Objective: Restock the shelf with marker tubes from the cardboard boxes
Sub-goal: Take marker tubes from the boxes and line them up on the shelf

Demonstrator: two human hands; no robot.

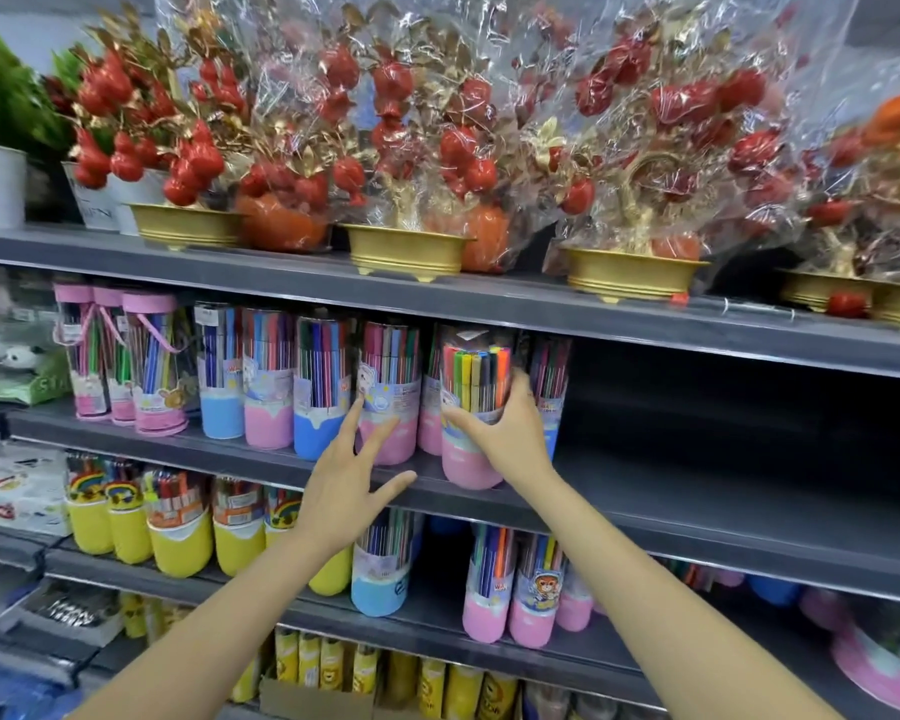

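Head view: the right hand (510, 433) is curling its fingers around a pink-based marker tube (476, 413), which is standing at the very front lip of the middle shelf (697, 491), its base seeming to overhang the edge a little. If the grip is let go before the tube is pushed further back, it is likely to tip forward off the shelf; a sideways nudge could also knock the neighbouring tube (388, 392) just to the left of that hand, since the row is packed closely. The left hand (349, 478) is spreading wide with fingers straight, holding nothing, its fingertips reaching that neighbouring tube while its thumb is lying along the shelf edge. The held tube is sitting between the two hands, nearer the right one. To the right of the right hand the shelf is lying dark and unfilled. No cardboard boxes are clearly showing here.
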